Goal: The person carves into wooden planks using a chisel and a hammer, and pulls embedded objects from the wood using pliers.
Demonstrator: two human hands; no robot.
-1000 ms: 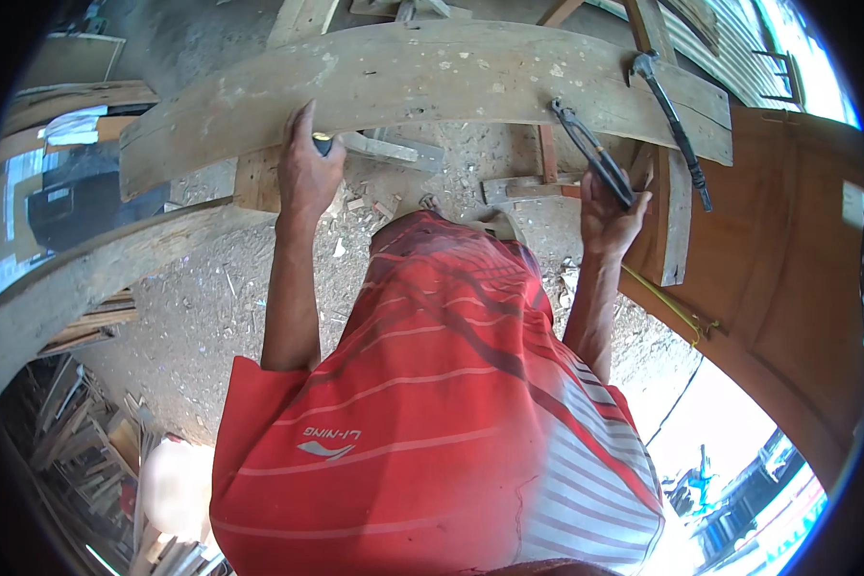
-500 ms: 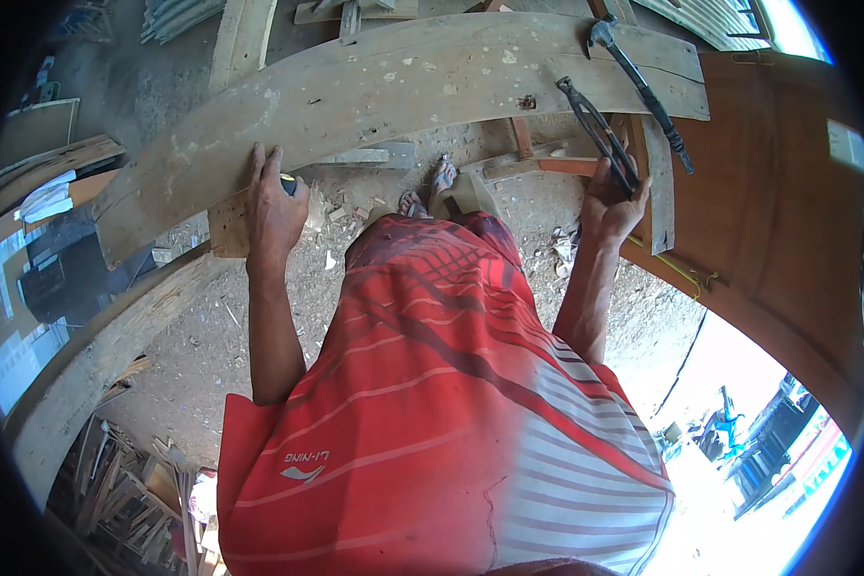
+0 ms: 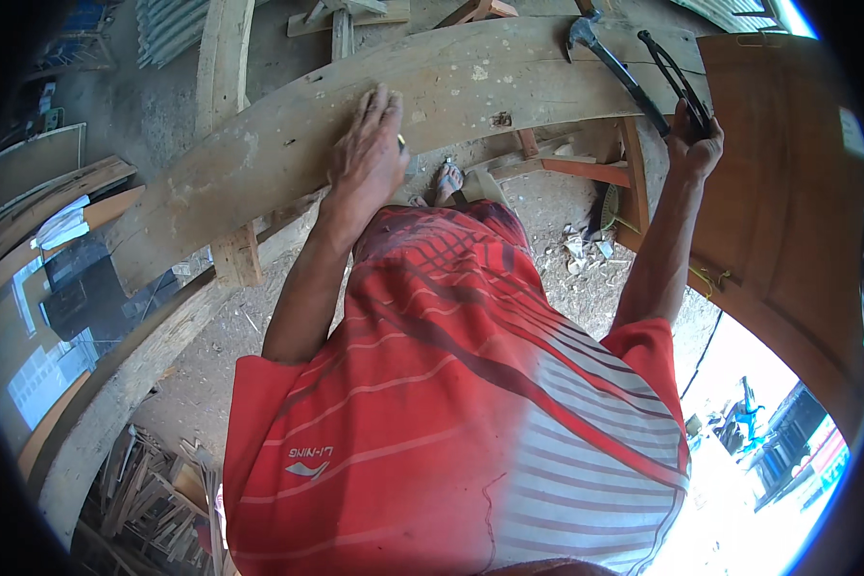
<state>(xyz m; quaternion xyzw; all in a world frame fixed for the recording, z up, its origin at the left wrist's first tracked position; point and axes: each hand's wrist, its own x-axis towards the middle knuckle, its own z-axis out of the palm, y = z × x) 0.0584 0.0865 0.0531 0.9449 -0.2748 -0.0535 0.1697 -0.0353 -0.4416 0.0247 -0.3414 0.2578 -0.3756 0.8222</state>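
Observation:
My left hand point(image 3: 370, 149) lies on a long curved wooden plank point(image 3: 288, 120), fingers stretched forward over its near edge. Under the palm is a small black-and-yellow tape measure point(image 3: 401, 142), of which only a sliver shows by the thumb. At the plank's right end my right hand point(image 3: 696, 146) is closed round the handles of black pincers point(image 3: 670, 69), their jaws pointing away from me over the wood. Just left of them a claw hammer point(image 3: 622, 75) rests on the plank, its handle end close to my right hand.
A wooden beam point(image 3: 223, 72) and a post point(image 3: 634, 158) stand at the plank. A brown wooden panel point(image 3: 768, 173) rises at the right. Another curved board point(image 3: 130, 384) and a pile of wood scraps point(image 3: 154, 490) lie at lower left. Chips litter the floor point(image 3: 566, 245).
My left hand has slid rightward along the plank. My right hand has moved right and farther away with the pincers. The hammer shows slightly farther left in the view.

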